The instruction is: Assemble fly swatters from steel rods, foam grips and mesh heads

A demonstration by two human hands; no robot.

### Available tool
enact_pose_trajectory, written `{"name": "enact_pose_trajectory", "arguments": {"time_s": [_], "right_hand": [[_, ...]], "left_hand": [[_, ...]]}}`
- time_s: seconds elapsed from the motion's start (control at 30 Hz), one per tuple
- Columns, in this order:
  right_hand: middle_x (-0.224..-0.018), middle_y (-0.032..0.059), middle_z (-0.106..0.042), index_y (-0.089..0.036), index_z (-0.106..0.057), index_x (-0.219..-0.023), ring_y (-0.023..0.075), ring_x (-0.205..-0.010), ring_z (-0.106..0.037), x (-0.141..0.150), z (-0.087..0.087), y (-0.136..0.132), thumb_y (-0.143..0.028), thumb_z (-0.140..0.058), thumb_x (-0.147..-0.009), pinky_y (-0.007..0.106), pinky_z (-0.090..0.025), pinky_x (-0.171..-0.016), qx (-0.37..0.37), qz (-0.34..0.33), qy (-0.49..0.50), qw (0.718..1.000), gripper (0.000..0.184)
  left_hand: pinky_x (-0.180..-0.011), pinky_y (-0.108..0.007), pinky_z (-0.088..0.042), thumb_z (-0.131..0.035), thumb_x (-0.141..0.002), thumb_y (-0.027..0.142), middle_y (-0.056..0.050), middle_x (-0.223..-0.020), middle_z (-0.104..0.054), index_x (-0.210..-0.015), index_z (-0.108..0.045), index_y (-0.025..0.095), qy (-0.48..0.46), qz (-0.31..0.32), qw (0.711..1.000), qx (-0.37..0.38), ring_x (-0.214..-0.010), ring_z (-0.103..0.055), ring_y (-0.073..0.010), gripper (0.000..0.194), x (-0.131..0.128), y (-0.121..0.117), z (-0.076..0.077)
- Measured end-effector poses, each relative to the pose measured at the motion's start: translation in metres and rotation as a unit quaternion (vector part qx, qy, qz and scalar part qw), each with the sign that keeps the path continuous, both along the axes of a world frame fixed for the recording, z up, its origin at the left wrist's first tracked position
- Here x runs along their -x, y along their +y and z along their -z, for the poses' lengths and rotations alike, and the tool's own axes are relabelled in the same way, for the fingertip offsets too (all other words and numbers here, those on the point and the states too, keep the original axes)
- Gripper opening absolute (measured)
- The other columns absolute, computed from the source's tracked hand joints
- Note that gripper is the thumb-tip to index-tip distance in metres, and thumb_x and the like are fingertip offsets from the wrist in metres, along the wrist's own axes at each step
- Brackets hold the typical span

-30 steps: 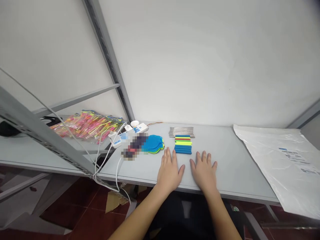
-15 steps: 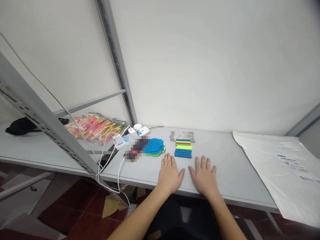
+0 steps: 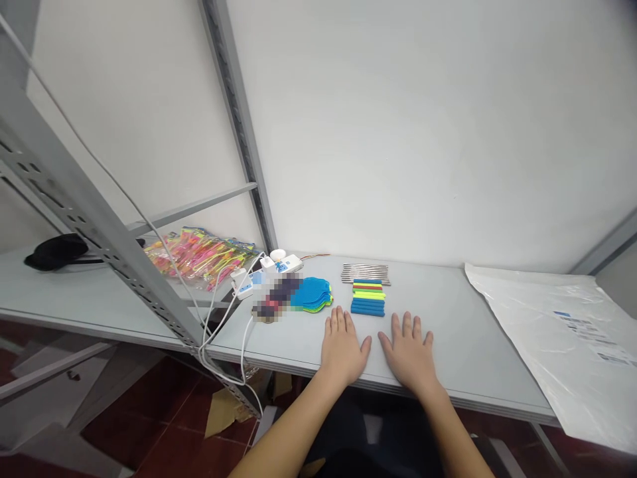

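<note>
A stack of short coloured sticks (image 3: 368, 297), blue at the near edge with yellow-green, red and blue bands behind, lies on a pale grey table (image 3: 462, 345), near the middle and a little way in from the front edge. Just short of it, two bare hands rest palm-down on the tabletop. The left hand (image 3: 344, 348) lies flat with fingers stretched and slightly spread, fingertips near the stack's left corner but apart from it. The right hand (image 3: 408, 352) lies beside it, fingers likewise open and splayed, gripping nothing; the two thumbs nearly meet.

Behind the sticks sits a row of thin metal rods (image 3: 365, 273), close to the white wall. To the left of the sticks is a pile of flat blue and yellow-green shapes (image 3: 312, 294), and beside that a blurred patch hides some object. Further left, a white power strip (image 3: 269, 269) trails white cables (image 3: 219, 332) over the table's front edge and down toward the floor. A heap of pink and yellow packets (image 3: 199, 252) lies on the neighbouring shelf, past a slanted grey metal post (image 3: 99, 219). A large clear plastic bag (image 3: 562, 332) covers the right end of the table.

A likely hazard: the sticks are loosely stacked, so a sliding reach from either hand could push them into the rods and scatter both. The hanging cables could also snag a left arm moving that way.
</note>
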State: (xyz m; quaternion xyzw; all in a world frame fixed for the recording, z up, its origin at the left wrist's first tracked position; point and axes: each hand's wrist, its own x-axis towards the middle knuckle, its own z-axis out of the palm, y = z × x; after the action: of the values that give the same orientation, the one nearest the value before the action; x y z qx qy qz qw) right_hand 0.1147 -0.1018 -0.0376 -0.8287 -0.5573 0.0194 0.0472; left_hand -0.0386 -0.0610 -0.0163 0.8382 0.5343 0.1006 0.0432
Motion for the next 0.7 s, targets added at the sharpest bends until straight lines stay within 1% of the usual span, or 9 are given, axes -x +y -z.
{"name": "enact_pose_trajectory", "arguments": {"time_s": [0.17,0.33,0.43,0.5,0.57,0.6,0.63,0.67,0.7], "right_hand": [[-0.159,0.0178,-0.014,-0.015,-0.02,-0.153,0.0383,-0.145,-0.005,-0.001,0.0,0.001,-0.057,-0.02,-0.094,0.059,-0.005,-0.11,0.001,0.002,-0.002,1.0,0.073],[-0.159,0.0168,-0.015,-0.014,-0.02,-0.153,0.0374,-0.145,-0.005,0.003,0.001,0.001,-0.057,-0.022,-0.095,0.059,-0.005,-0.11,0.001,0.003,-0.005,1.0,0.072],[-0.159,0.0163,-0.017,-0.015,-0.024,-0.152,0.0374,-0.145,-0.008,0.002,-0.004,-0.001,-0.057,-0.025,-0.094,0.059,-0.008,-0.11,0.003,0.003,-0.007,1.0,0.072],[-0.158,0.0154,-0.022,-0.017,-0.029,-0.151,0.0368,-0.145,-0.013,-0.006,-0.014,-0.002,-0.056,-0.031,-0.093,0.058,-0.016,-0.109,0.011,-0.013,0.001,1.0,0.07],[-0.153,0.0145,-0.035,-0.02,-0.043,-0.145,0.0355,-0.14,-0.028,-0.021,-0.032,0.002,-0.051,-0.038,-0.092,0.053,-0.03,-0.103,0.021,-0.044,0.028,0.998,0.062],[-0.146,0.0135,-0.045,-0.021,-0.053,-0.136,0.0341,-0.134,-0.04,-0.03,-0.043,0.007,-0.049,-0.038,-0.092,0.049,-0.038,-0.097,0.026,-0.058,0.054,0.997,0.054],[-0.133,0.0138,-0.058,-0.022,-0.063,-0.124,0.032,-0.119,-0.054,-0.04,-0.055,0.015,-0.048,-0.035,-0.093,0.044,-0.044,-0.089,0.029,-0.063,0.086,0.994,0.049],[-0.118,0.0129,-0.067,-0.022,-0.067,-0.115,0.0288,-0.102,-0.064,-0.049,-0.067,0.025,-0.048,-0.029,-0.095,0.04,-0.047,-0.08,0.026,-0.062,0.094,0.993,0.05],[-0.108,0.0115,-0.07,-0.023,-0.067,-0.114,0.0262,-0.093,-0.067,-0.057,-0.078,0.038,-0.048,-0.026,-0.096,0.037,-0.048,-0.074,0.02,-0.065,0.094,0.993,0.051]], "left_hand": [[-0.118,-0.048,-0.014,-0.03,-0.093,0.056,-0.026,-0.155,-0.018,-0.146,-0.029,-0.005,-0.007,0.006,1.0,-0.002,-0.146,-0.013,-0.0338,0.08,0.002,0.001,0.003],[-0.117,-0.049,-0.015,-0.031,-0.093,0.054,-0.026,-0.155,-0.018,-0.146,-0.029,-0.004,-0.005,0.011,1.0,0.001,-0.146,-0.013,-0.0345,0.079,0.003,0.001,0.001],[-0.117,-0.051,-0.016,-0.032,-0.094,0.053,-0.025,-0.155,-0.017,-0.148,-0.026,-0.002,-0.009,0.013,1.0,0.002,-0.146,-0.012,-0.0346,0.078,0.005,0.001,0.001],[-0.116,-0.052,-0.017,-0.032,-0.094,0.054,-0.024,-0.155,-0.018,-0.15,-0.024,0.002,-0.017,0.018,1.0,-0.001,-0.146,-0.011,-0.0343,0.077,0.006,0.001,0.002],[-0.116,-0.053,-0.019,-0.031,-0.094,0.055,-0.023,-0.156,-0.018,-0.151,-0.023,0.005,-0.029,0.022,0.999,-0.003,-0.146,-0.011,-0.0347,0.076,0.008,0.002,0.004],[-0.115,-0.053,-0.02,-0.031,-0.094,0.054,-0.023,-0.156,-0.018,-0.151,-0.022,0.006,-0.034,0.024,0.999,-0.002,-0.146,-0.011,-0.0351,0.075,0.008,0.002,0.005],[-0.115,-0.054,-0.021,-0.032,-0.095,0.053,-0.022,-0.156,-0.017,-0.152,-0.021,0.008,-0.038,0.025,0.999,-0.001,-0.145,-0.01,-0.0356,0.074,0.009,0.002,0.006],[-0.114,-0.055,-0.022,-0.034,-0.094,0.051,-0.021,-0.157,-0.015,-0.152,-0.02,0.009,-0.042,0.026,0.999,-0.001,-0.145,-0.01,-0.036,0.073,0.01,0.002,0.006],[-0.113,-0.056,-0.023,-0.036,-0.094,0.048,-0.02,-0.157,-0.013,-0.153,-0.017,0.01,-0.047,0.03,0.998,-0.001,-0.145,-0.01,-0.0362,0.073,0.01,0.002,0.006]]}}
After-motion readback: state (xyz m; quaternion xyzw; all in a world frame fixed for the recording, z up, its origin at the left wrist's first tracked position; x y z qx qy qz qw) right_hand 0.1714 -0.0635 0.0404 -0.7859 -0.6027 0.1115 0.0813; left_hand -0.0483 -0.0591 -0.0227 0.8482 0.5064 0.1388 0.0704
